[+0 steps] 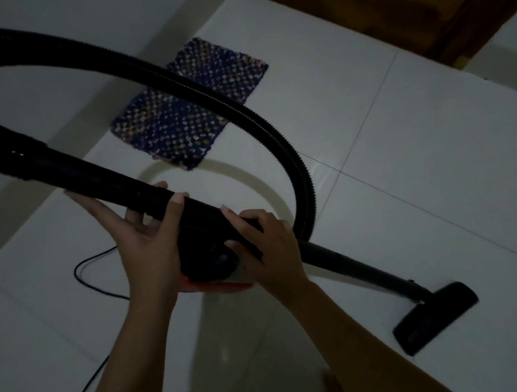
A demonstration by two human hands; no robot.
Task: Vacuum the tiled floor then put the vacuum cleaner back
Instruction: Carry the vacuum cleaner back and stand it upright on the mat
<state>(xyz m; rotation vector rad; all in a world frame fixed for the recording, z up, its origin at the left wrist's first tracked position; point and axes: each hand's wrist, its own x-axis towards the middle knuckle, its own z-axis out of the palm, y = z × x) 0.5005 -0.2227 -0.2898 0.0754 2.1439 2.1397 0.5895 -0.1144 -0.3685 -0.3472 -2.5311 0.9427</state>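
A black vacuum wand [106,179] crosses the view from the left edge toward the middle. My left hand [147,240] cups it from below, thumb over the top. My right hand [269,249] grips the wand's handle end just to the right. Under both hands sits the vacuum body [216,267], dark with a red rim, mostly hidden. The ribbed black hose [247,112] arches from the upper left down to the rigid tube [360,268]. That tube ends in the black floor head [435,317], which rests flat on the white tiled floor [429,157] at the lower right.
A blue woven mat [192,103] lies on the tiles behind the hose. A thin black power cord [85,280] loops over the floor at the lower left. Dark wooden furniture or a door [391,12] stands at the top right. The room is dim.
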